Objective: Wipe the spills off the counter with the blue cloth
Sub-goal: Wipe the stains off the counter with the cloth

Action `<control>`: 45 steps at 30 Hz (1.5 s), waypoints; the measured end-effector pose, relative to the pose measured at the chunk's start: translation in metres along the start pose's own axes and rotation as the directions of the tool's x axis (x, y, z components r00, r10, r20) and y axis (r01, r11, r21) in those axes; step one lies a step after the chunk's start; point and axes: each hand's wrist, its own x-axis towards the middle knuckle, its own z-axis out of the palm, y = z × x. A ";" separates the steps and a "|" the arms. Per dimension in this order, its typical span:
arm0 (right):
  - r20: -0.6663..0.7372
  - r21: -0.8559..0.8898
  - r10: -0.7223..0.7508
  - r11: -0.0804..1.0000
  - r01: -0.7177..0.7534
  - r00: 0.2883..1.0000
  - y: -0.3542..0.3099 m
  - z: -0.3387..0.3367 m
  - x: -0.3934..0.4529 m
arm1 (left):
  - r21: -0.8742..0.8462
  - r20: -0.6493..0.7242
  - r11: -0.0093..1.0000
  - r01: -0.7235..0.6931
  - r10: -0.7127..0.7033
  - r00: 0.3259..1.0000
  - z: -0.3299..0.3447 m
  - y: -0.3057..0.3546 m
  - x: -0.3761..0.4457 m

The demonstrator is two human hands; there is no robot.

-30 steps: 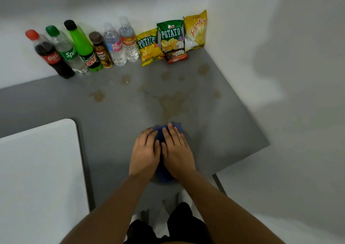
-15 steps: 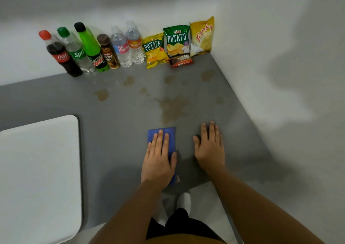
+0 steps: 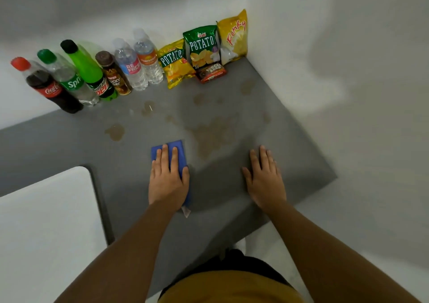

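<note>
A folded blue cloth [image 3: 177,149] lies flat on the grey counter [image 3: 69,144]. My left hand [image 3: 168,177] presses down on the cloth, fingers spread over it. My right hand [image 3: 264,179] rests flat and empty on the bare counter to the right, apart from the cloth. Brown spills mark the counter: a big patch [image 3: 213,133] just beyond and right of the cloth, a puddle [image 3: 115,131] to the left, and smaller spots [image 3: 148,108] nearer the bottles.
Several drink bottles [image 3: 92,70] and snack bags [image 3: 202,47] line the back wall. A white wall [image 3: 336,93] borders the counter on the right. A white board [image 3: 46,221] covers the near left. The counter's front edge runs close to my body.
My hands have separated: the right hand left the cloth and slid right onto the bare counter. The left hand stays on the cloth, which now lies flat.
</note>
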 end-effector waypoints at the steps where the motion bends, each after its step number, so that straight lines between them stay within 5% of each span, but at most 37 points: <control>1: 0.016 0.000 0.011 1.000 -0.011 1.000 0.000 -0.003 0.002 | 0.007 0.011 1.000 -0.021 0.020 1.000 0.000 0.004 0.009; 11: 0.043 0.041 0.073 0.996 -0.074 0.996 0.002 -0.020 0.012 | -0.038 0.058 0.979 -0.200 0.202 0.978 0.005 0.075 0.024; 19: -0.002 -0.012 0.035 0.999 -0.035 0.999 -0.004 -0.032 0.025 | -0.025 0.043 0.986 -0.162 0.163 0.986 0.011 0.023 -0.029; 26: -0.028 -0.061 0.012 0.998 -0.014 1.000 -0.003 -0.032 0.026 | 0.003 0.030 0.993 -0.120 0.120 0.992 0.004 -0.007 0.005; 38: -0.093 -0.067 -0.021 0.998 0.014 0.995 0.003 -0.029 0.031 | 0.022 0.045 0.999 -0.042 0.041 0.998 0.000 0.044 0.079; 45: -0.055 -0.058 -0.010 0.998 0.007 0.998 0.007 -0.040 0.042 | 0.009 0.097 0.986 -0.166 0.164 0.982 0.008 0.077 0.066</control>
